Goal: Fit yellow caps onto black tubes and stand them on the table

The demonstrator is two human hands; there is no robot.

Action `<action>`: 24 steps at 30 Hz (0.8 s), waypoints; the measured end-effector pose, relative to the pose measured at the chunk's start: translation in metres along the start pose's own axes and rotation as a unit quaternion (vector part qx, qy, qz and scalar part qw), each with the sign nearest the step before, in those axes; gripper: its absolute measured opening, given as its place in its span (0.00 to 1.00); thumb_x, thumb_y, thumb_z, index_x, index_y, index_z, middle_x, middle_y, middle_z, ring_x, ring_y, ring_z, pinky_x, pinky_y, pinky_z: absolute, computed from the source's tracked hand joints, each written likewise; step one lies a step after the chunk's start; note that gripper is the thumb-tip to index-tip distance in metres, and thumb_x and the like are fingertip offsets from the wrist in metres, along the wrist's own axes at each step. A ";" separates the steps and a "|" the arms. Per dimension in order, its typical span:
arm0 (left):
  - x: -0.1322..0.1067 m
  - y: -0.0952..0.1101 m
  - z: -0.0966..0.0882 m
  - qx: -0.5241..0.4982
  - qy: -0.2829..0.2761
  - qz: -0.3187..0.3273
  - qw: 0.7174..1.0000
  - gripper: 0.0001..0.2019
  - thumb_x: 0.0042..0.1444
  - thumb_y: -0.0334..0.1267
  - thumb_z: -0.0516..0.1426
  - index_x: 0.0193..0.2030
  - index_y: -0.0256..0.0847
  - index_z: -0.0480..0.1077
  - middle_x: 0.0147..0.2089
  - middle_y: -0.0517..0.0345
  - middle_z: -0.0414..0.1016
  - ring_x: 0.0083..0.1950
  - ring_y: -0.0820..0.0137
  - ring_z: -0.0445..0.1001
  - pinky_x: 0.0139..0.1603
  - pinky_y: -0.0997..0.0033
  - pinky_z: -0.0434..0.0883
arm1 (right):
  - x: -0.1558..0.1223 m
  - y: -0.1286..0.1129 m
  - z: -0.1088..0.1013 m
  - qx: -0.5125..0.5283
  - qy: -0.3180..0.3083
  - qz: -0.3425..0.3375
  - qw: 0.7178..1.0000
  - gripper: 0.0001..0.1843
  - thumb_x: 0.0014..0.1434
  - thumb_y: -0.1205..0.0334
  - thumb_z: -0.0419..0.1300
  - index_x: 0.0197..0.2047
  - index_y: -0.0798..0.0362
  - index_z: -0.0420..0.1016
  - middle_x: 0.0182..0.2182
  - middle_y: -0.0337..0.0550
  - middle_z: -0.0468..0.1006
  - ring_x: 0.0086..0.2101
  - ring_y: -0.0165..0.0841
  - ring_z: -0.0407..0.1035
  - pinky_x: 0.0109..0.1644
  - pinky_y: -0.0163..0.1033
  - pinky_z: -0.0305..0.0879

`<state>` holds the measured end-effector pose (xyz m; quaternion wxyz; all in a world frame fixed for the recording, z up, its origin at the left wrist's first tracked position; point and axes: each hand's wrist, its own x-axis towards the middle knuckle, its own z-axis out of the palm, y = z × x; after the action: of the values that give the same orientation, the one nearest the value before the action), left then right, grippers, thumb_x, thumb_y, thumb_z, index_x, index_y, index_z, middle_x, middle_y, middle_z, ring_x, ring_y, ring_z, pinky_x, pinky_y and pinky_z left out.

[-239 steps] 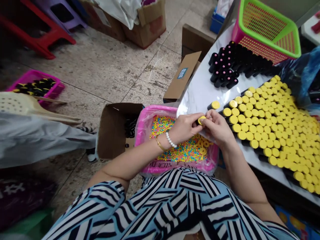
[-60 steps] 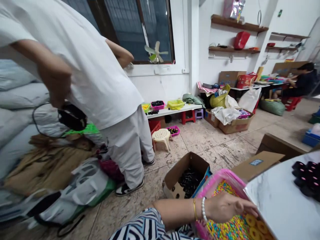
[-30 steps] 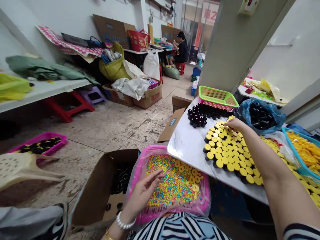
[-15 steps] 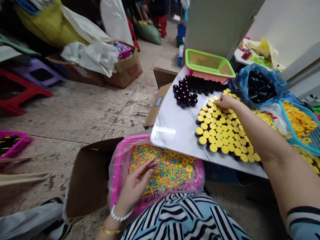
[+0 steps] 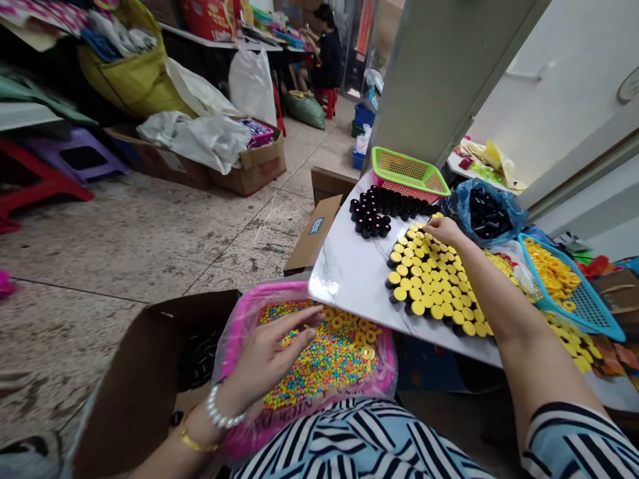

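You sit at a white marble-look surface (image 5: pixel 344 266). Just below its near edge lies a pink tray (image 5: pixel 382 386) lined with clear plastic, its near side partly hidden by your striped clothing. Off the surface's left corner, a cardboard box (image 5: pixel 144 392) holds dark contents too shadowed to make out. On the surface stand packed rows of yellow-capped black tubes (image 5: pixel 429 286), with a block of black tubes (image 5: pixel 369 216) farther along, their far rows hard to tell apart. In the tray under the surface's edge, multicoloured beads (image 5: pixel 319 372) fill most of the space, and yellow rings (image 5: pixel 349 329) lie nearest the edge. Your left hand (image 5: pixel 269 359) is open over the tray, its fingers (image 5: pixel 299 319) spread at the beads, holding nothing visible. Your right hand (image 5: pixel 444 231) reaches the far side of the yellow caps; its fingers (image 5: pixel 430 225) touch them, but you cannot tell whether they grip one.
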<state>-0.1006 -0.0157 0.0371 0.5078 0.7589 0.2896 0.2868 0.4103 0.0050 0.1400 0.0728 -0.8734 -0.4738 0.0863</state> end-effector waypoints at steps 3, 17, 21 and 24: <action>0.018 0.017 0.009 0.008 -0.007 0.034 0.999 0.21 0.66 0.45 0.58 0.64 0.43 0.72 0.57 0.48 0.80 0.57 0.59 0.80 0.60 0.58 0.77 | 0.009 0.000 0.016 -0.051 0.010 0.017 0.999 0.13 0.53 0.57 0.66 0.39 0.55 0.83 0.40 0.53 0.83 0.45 0.44 0.75 0.50 0.42 0.69; 0.001 -0.012 0.025 0.026 -0.044 -0.018 0.999 0.19 0.67 0.44 0.57 0.63 0.46 0.73 0.58 0.51 0.79 0.58 0.61 0.79 0.62 0.58 0.75 | 0.001 0.000 -0.001 -0.073 0.057 0.022 0.995 0.18 0.53 0.52 0.67 0.43 0.55 0.82 0.43 0.53 0.82 0.45 0.44 0.75 0.50 0.42 0.69; 0.012 0.000 0.018 0.006 -0.002 -0.036 0.999 0.19 0.65 0.45 0.59 0.60 0.42 0.75 0.57 0.48 0.80 0.51 0.63 0.81 0.56 0.62 0.78 | -0.088 -0.040 -0.011 0.042 0.206 -0.099 0.973 0.21 0.56 0.53 0.65 0.50 0.52 0.74 0.45 0.50 0.80 0.41 0.41 0.75 0.48 0.45 0.70; 0.034 0.012 0.020 -0.063 0.027 -0.082 0.994 0.21 0.65 0.46 0.60 0.59 0.37 0.75 0.45 0.48 0.83 0.35 0.71 0.78 0.37 0.73 0.77 | -0.164 -0.091 0.029 0.137 0.126 -0.190 0.964 0.16 0.56 0.57 0.65 0.48 0.47 0.71 0.37 0.43 0.80 0.35 0.37 0.75 0.41 0.43 0.70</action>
<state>-0.0612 -0.0067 0.0466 0.5686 0.6911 0.3456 0.2823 0.2421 -0.0827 0.1446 0.2659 -0.7528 -0.6016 0.0241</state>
